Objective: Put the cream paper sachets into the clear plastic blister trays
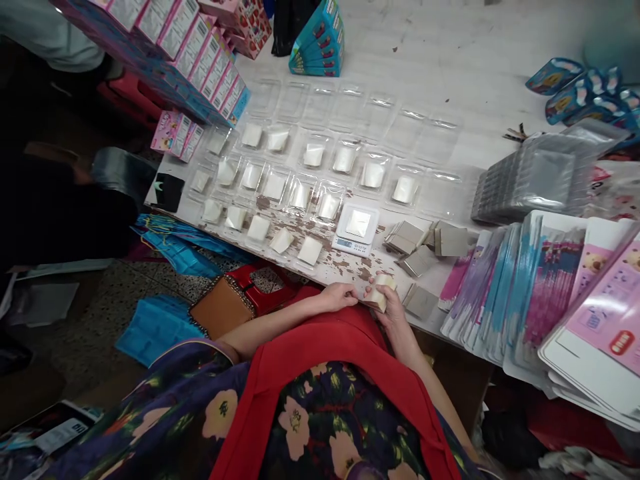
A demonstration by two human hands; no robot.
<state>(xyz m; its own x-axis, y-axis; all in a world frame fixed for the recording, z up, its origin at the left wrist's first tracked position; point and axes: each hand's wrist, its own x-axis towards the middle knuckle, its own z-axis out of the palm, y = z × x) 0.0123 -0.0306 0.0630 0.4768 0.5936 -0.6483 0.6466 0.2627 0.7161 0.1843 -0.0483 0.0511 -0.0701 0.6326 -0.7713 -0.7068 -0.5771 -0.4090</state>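
Note:
My right hand (394,308) grips a small cream-coloured stack of square sheets (385,283) at the table's front edge. Just left of it, my left hand (341,296) has its fingers curled together close to the stack's lower corner; whatever they pinch is hidden. Ahead of both hands stands a white digital scale (354,249), with a white square packet (359,223) on its pan. Several grey-beige stacks of squares (404,237) lie right of the scale. To its left are clear plastic trays (330,201), many with a cream or white square in them.
Empty clear trays (400,130) line the back row. A nested pile of trays (530,175) stands at the right, behind upright printed cards (515,280). Pink boxes (200,60) are stacked at the back left, beside a blue printed stack (320,43).

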